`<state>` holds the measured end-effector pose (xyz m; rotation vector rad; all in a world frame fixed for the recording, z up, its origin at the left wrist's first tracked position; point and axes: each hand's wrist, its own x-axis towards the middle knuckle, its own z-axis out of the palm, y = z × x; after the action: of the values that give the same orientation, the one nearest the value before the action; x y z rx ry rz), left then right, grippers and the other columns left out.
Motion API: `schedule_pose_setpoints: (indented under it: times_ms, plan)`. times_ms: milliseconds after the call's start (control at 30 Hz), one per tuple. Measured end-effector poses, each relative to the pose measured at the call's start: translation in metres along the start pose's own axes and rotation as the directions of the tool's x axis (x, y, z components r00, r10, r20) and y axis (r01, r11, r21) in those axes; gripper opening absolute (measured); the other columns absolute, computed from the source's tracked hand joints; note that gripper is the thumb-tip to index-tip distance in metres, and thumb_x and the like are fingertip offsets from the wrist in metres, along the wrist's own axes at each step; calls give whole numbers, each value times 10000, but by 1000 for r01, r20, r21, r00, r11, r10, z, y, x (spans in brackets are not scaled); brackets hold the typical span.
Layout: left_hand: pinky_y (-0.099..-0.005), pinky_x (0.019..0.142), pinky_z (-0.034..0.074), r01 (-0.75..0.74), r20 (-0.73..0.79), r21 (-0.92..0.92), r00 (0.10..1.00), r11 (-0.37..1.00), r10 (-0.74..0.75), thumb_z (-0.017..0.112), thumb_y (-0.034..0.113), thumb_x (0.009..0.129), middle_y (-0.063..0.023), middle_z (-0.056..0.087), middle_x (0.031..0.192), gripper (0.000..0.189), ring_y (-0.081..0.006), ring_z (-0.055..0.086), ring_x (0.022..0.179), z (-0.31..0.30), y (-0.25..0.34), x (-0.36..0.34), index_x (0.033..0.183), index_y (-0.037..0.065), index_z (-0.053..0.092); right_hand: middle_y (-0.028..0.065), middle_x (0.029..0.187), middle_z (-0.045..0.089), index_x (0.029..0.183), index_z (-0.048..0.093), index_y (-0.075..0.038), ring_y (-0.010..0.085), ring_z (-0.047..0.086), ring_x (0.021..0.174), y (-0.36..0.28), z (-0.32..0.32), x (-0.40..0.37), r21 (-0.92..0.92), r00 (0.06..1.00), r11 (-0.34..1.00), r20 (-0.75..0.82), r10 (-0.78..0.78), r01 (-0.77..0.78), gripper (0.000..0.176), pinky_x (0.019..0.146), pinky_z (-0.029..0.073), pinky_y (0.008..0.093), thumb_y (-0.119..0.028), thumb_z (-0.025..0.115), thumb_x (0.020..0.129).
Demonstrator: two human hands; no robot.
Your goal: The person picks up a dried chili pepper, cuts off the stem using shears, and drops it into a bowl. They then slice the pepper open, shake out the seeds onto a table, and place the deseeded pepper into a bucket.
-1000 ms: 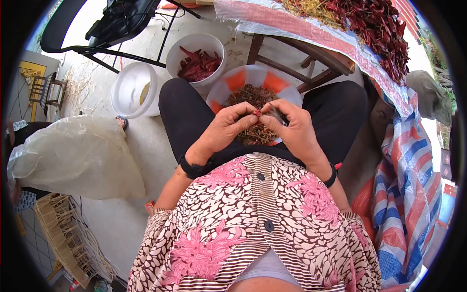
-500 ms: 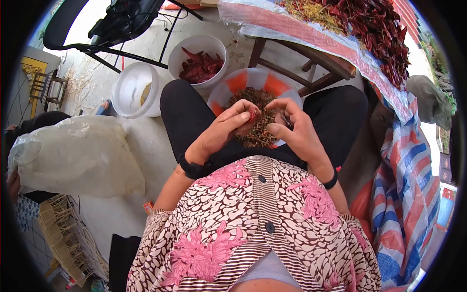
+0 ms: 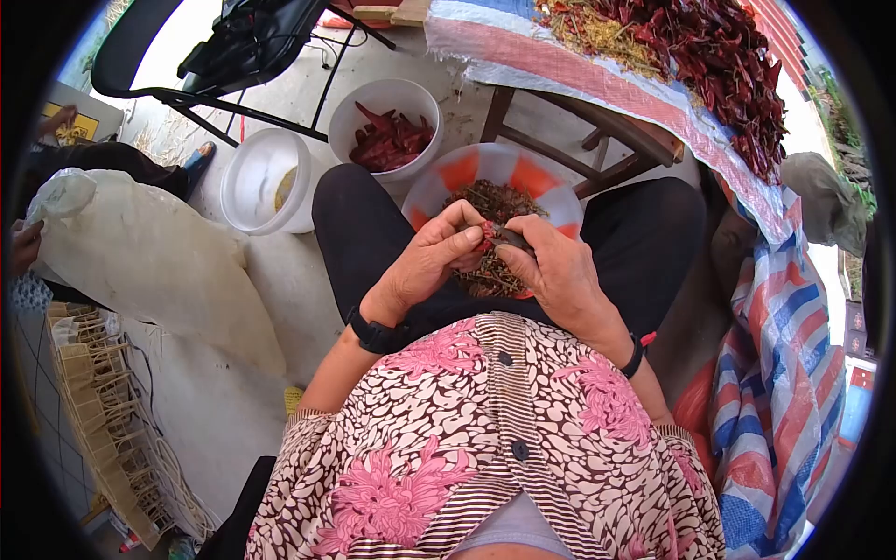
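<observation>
My left hand (image 3: 422, 261) pinches a dried red chili pepper (image 3: 487, 235) between thumb and fingers. Close against it, my right hand (image 3: 562, 275) has its thumb and forefinger pressed together at the pepper's end, on a small dark thing (image 3: 512, 240) that I cannot make out. Both hands hover over an orange-and-white basin (image 3: 563, 198) between my knees. Dry brown stems and bits (image 3: 504, 198) fill much of that basin.
Beyond my left knee stand a white tub of red chilies (image 3: 397, 140) and another whitish tub (image 3: 245, 191). A striped sheet (image 3: 541, 58) bears a chili heap (image 3: 719, 65). At left, another person's hand (image 3: 26, 247) grips a big translucent sack (image 3: 154, 252). A black chair (image 3: 247, 56) stands behind.
My right hand has moved left, from apart to right against the chili in my left hand. The sack at left has shifted and the person beside it has moved.
</observation>
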<state>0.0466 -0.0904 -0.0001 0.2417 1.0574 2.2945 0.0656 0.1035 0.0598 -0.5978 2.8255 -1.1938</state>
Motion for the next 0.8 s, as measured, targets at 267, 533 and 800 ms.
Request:
schedule_pose_setpoints:
  times_ms: [267,533,800]
  plan:
    - [-213,578,295,39,28,21,999,999,-40,531,204,965,40,440,757,137,-50,318,608,-4,-5,1,938,82,476,112,889,619,1025,548,-65,350,609,752,4,6,-2,-41,999,998,10,-37,37,291,594,468,428,-316,599,886]
    - [-208,608,317,-16,-4,201,1000,979,17,532,200,967,39,441,792,135,-53,359,662,-3,-4,0,930,83,477,56,729,573,991,525,-45,242,566,627,19,21,-1,328,990,938,119,74,-109,295,532,430,344,-333,553,932]
    - [-223,624,328,4,79,154,997,988,-17,537,205,963,22,455,788,139,-72,379,677,-3,0,-2,926,82,483,-63,619,343,915,521,-91,22,241,453,16,10,2,833,833,91,526,173,-545,320,394,186,188,-398,459,982]
